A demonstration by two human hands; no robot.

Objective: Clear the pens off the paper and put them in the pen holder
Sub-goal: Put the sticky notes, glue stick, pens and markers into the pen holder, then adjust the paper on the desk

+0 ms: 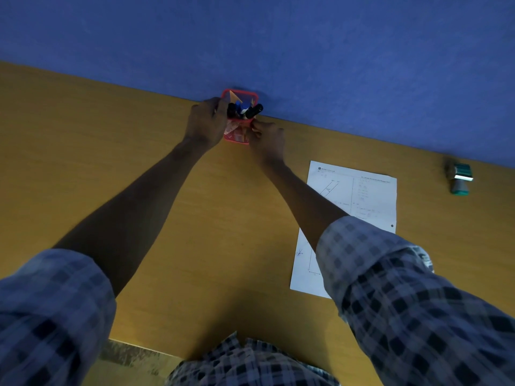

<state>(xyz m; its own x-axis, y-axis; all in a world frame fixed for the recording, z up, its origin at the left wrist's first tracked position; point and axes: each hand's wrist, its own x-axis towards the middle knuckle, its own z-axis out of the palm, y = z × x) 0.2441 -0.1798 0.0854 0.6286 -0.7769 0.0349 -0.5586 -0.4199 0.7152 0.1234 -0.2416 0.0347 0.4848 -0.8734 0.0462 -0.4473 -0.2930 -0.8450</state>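
Observation:
A red mesh pen holder (237, 136) stands at the far edge of the desk against the blue wall. Several pens and markers (245, 108) stick out of its top, black and blue caps showing. My left hand (204, 123) grips the holder's left side near the rim. My right hand (267, 139) is at the holder's right side, fingers curled against its rim and wall. The white printed paper (362, 196) lies to the right on the desk, partly under my right sleeve; no pens show on its visible part.
A green and grey stamp-like object (459, 178) stands at the far right near the wall. The yellow wooden desk (139, 162) reaches the blue wall; its near edge runs at the lower left. My checked sleeves fill the lower corners.

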